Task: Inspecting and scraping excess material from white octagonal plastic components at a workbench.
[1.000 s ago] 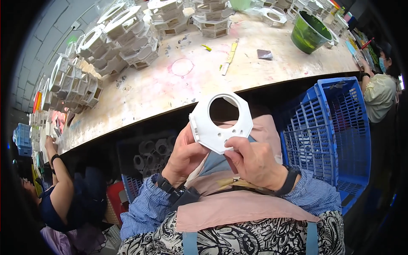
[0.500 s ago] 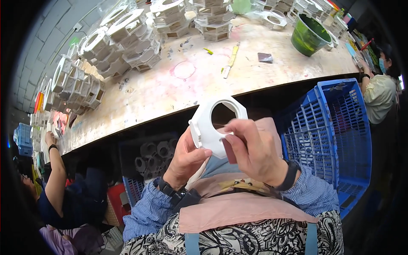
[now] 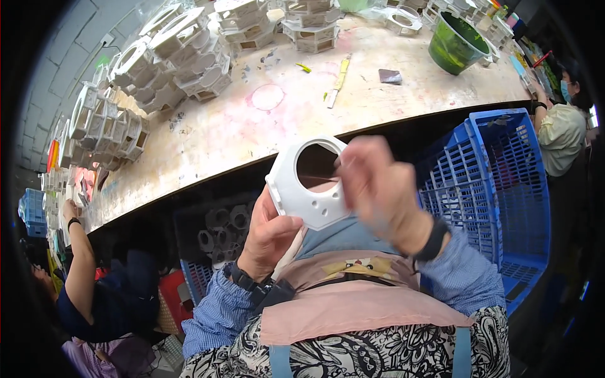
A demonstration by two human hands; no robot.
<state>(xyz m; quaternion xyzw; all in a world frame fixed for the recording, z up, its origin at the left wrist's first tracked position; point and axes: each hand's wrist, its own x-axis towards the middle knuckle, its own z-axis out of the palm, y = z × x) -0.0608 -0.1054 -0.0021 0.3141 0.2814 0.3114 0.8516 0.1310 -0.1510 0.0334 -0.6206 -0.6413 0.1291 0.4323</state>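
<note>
A white octagonal frame (image 3: pixel 291 183) with a large round opening and several small holes is held above my lap, tilted toward me. My left hand (image 3: pixel 263 238) grips it by the lower left edge, thumb on the front face. At its right rim is my right hand (image 3: pixel 384 189), fingers curled in a pinch and smeared by motion. A thin dark edge at the fingertips shows across the opening; it looks like the reddish-brown piece of sandpaper seen earlier, now mostly hidden.
Stacks of similar frames (image 3: pixel 249 25) line the workbench (image 3: pixel 220 135). On it lie a yellowed flat stick (image 3: pixel 340 82), a dark square scrap (image 3: pixel 390 76) and a green-stained bucket (image 3: pixel 455 47). A blue crate (image 3: pixel 513 189) stands at right. Co-workers sit left (image 3: pixel 82 277) and right (image 3: pixel 561 135).
The octagonal frame has turned and shifted slightly left, and the small holes now show. My right hand has moved up from the lower edge to the right side of the opening.
</note>
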